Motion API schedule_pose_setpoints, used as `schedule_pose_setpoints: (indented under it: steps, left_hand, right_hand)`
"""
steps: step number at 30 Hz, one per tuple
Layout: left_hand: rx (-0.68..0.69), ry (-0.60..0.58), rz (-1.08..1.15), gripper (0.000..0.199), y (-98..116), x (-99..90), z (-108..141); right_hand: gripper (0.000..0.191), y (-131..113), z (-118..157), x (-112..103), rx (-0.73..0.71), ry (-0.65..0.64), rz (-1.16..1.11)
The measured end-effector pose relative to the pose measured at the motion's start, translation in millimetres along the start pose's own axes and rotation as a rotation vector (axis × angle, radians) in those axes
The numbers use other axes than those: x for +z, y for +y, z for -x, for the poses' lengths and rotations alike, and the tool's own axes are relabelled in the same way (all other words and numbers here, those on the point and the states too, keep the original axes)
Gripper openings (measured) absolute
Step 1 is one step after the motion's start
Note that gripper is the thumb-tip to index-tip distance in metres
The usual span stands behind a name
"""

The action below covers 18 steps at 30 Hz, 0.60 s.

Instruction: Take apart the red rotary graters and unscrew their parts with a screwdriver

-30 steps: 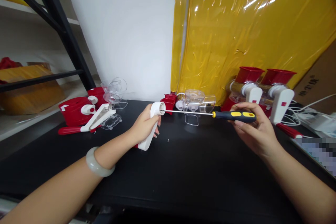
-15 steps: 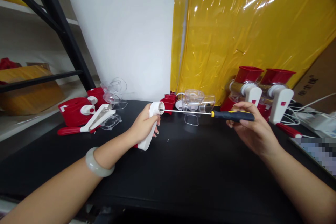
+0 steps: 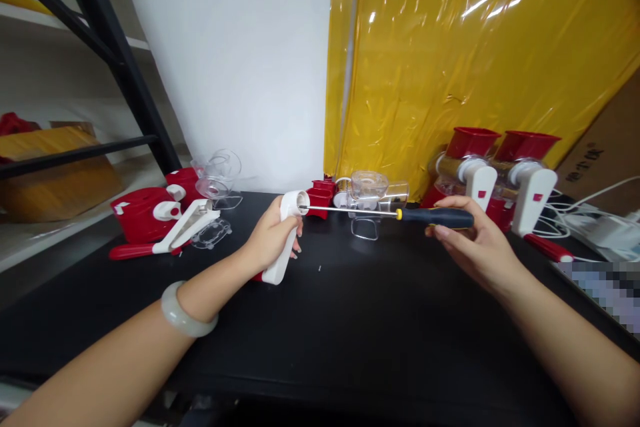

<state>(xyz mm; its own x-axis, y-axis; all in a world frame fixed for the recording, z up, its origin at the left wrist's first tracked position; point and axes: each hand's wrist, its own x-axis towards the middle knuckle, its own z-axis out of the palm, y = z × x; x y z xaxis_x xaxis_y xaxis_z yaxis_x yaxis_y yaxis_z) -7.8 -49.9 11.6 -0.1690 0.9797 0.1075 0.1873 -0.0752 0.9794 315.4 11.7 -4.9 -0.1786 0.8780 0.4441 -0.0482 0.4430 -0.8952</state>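
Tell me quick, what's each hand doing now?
Left hand: closed, holding the white crank.
Right hand: closed, holding the screwdriver by its handle.

The head-worn camera looks forward and down from close above the black table (image 3: 350,333).

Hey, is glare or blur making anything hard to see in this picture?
Head view: white glare streaks the yellow sheet; head view: the clear plastic parts at the back have faint outlines; head view: the screwdriver handle reads clearly, but its tip is hard to make out in the white crank handle's socket.
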Motion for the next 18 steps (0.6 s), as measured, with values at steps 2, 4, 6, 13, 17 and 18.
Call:
schedule_pose_setpoints:
  steps: [2, 4, 6, 13, 17, 18]
  left_hand:
    - [0.001, 0.000, 0.009, 0.034, 1, 0.1, 1]
    - [0.005, 0.018, 0.026, 0.035, 2, 0.2, 1]
    - [0.014, 0.047, 0.041, 0.036, 4, 0.2, 1]
    - [0.136, 0.131, 0.060, 0.038, -2, -3.5, -4]
    - [0.209, 0.145, 0.064, 0.035, -8, -4.4, -7]
    - [0.224, 0.148, 0.060, 0.034, -9, -4.2, -7]
  right_hand:
    - [0.046, -2, 2, 3, 0.013, -0.033, -0.063]
    - [0.044, -4, 3, 7, 0.022, -0.071, -0.129]
    - [0.037, -4, 2, 11, 0.045, -0.117, -0.172]
    - [0.038, -2, -17, 12, 0.122, -0.156, -0.053]
    - [0.045, -3, -22, 13, 0.154, -0.169, -0.134]
    - [0.045, -3, -21, 15, 0.153, -0.162, -0.180]
